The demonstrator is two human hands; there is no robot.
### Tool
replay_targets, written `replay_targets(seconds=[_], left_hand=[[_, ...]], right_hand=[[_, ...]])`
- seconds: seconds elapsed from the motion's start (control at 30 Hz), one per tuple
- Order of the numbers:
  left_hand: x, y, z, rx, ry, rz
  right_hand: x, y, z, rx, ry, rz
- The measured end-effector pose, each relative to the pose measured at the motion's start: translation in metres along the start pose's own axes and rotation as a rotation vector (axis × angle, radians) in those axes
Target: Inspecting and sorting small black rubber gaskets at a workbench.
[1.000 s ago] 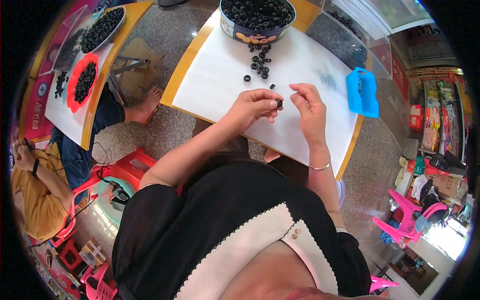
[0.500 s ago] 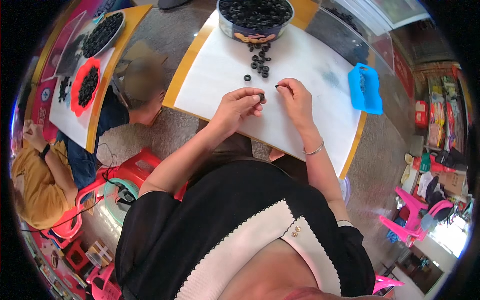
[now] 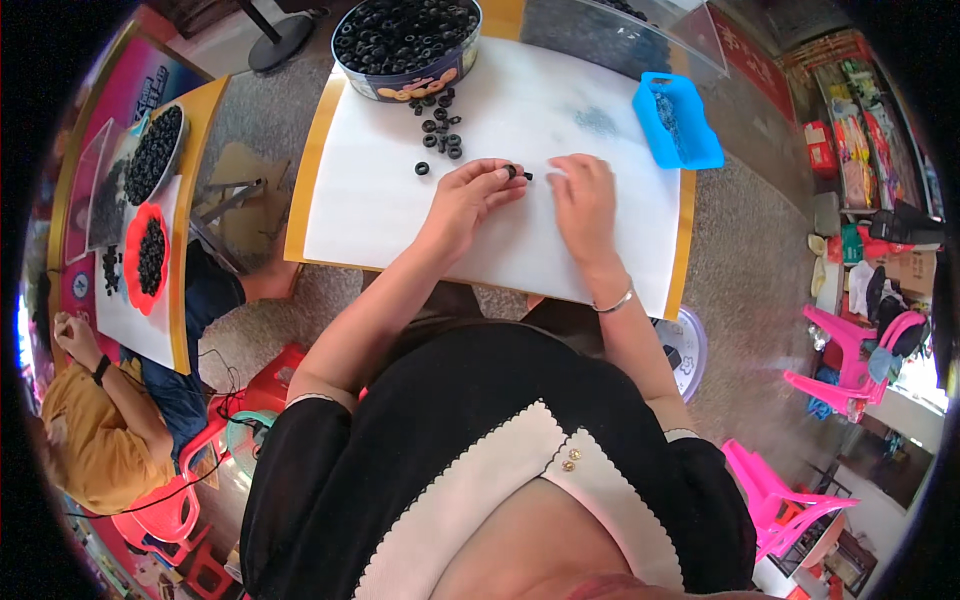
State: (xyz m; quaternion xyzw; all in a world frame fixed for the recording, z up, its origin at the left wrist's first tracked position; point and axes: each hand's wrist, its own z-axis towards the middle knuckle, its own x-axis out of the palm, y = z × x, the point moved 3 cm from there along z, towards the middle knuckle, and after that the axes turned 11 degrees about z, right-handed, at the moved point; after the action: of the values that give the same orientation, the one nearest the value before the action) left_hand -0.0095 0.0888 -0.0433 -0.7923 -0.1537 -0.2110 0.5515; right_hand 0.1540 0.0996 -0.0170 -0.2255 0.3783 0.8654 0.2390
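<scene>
My left hand (image 3: 468, 197) rests on the white table sheet (image 3: 380, 210) and pinches a small black ring (image 3: 512, 172) at its fingertips. My right hand (image 3: 583, 197) lies just right of it, fingers curled down on the sheet; I cannot see anything in it. Several loose black rings (image 3: 440, 125) lie scattered ahead of my left hand, one apart (image 3: 422, 168). A round tin (image 3: 405, 35) full of black rings stands at the table's far edge.
A blue tray (image 3: 677, 122) holding small dark parts sits at the far right of the table. To the left, another table carries a red dish (image 3: 150, 255) and a bowl of black rings (image 3: 152, 155); a person in yellow (image 3: 95, 440) sits there. Pink plastic chairs (image 3: 845, 365) stand right.
My hands have moved apart a little and lowered onto the sheet; the right hand has drawn away from the ring, which stays at my left fingertips.
</scene>
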Motion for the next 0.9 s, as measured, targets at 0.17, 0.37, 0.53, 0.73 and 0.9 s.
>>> replay_targets(seconds=[0.17, 0.37, 0.53, 0.73, 0.9], left_hand=[[0.0, 0.001, 0.001, -0.015, -0.005, 0.07], [-0.005, 0.009, -0.001, 0.039, 0.053, 0.071], [-0.015, 0.009, 0.001, 0.015, 0.089, 0.023], [-0.018, 0.011, 0.002, 0.022, 0.138, -0.015], [-0.017, 0.011, 0.003, 0.046, 0.155, -0.011]], right_hand=[[-0.02, -0.035, 0.001, 0.377, -0.035, 0.087], [-0.008, -0.05, 0.004, 0.32, 0.007, 0.079], [-0.007, -0.01, 0.01, 0.634, 0.05, 0.689], [0.008, 0.033, 0.014, 0.495, 0.138, 0.696], [0.01, 0.042, 0.014, 0.348, 0.144, 0.56]])
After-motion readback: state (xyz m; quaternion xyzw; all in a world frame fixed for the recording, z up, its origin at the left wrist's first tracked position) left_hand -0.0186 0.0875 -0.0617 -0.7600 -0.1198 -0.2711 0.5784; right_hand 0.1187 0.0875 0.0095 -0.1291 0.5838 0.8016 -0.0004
